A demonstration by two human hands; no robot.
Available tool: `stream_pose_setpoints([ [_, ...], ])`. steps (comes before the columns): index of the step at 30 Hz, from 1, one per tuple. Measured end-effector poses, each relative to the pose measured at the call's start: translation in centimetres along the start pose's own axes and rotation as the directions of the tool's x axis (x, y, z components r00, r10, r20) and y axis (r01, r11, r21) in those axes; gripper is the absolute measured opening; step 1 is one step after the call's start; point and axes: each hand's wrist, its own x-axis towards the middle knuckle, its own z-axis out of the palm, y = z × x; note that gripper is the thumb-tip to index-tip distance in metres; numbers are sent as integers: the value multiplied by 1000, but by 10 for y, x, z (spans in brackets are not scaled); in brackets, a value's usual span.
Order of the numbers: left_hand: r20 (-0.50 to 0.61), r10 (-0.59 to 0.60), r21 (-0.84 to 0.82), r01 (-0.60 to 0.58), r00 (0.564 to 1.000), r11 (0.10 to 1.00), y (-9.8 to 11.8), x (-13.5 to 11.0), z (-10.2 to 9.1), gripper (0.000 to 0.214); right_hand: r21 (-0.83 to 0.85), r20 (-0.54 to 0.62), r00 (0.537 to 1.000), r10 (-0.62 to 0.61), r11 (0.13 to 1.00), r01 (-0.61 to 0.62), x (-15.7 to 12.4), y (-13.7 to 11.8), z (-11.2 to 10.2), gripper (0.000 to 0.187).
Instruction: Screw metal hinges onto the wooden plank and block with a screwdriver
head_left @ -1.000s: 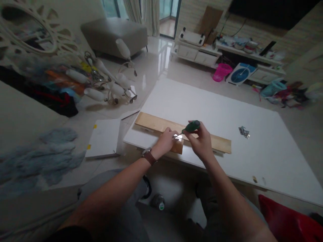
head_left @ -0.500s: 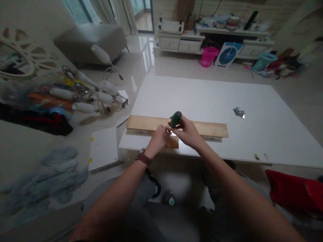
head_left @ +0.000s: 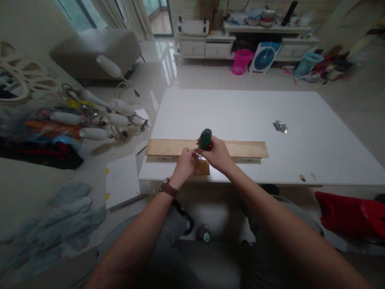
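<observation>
My right hand (head_left: pixel 219 152) is wrapped round the green handle of a screwdriver (head_left: pixel 205 138), which stands nearly upright with its dark end toward me. Close beside it, my left hand (head_left: pixel 186 163) has its fingers pinched together near the screwdriver's lower end; what they hold is too small to make out. Under both hands lies a long wooden board (head_left: pixel 165 148) on the white panel (head_left: pixel 240 108). A short wooden piece (head_left: pixel 202 168) sticks out from the board toward me. Shiny metal (head_left: pixel 202 158) shows between the hands, partly covered.
Several metal brackets (head_left: pixel 280 127) lie on the panel's right half. Two small items, one a yellow and black piece (head_left: pixel 302 178), rest near its front edge. A red stool (head_left: pixel 351 214) stands at the right, a lamp with white shades (head_left: pixel 110 66) on the left floor.
The whole view has shifted slightly, so things appear a little further left. Both hands keep their places at the board, and the screwdriver handle leans a bit differently.
</observation>
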Motion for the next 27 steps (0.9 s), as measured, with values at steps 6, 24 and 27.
stream_pose_setpoints([
  [6, -8, 19, -23, -19, 1000, 1000, -2, 0, 0, 16, 132, 86, 996, -31, 991, 19, 1, -1, -6, 25],
  [24, 21, 1, -1, -1, 1000, 1000, 1, 0, -2, 29, 102, -12, 1000, 29, 994, -28, 4, -1, -4, 13],
  [27, 24, -9, -22, 10, 1000, 1000, -1, 0, -1, 27, 220, 62, 997, 40, 974, -53, 5, 0, -4, 20],
])
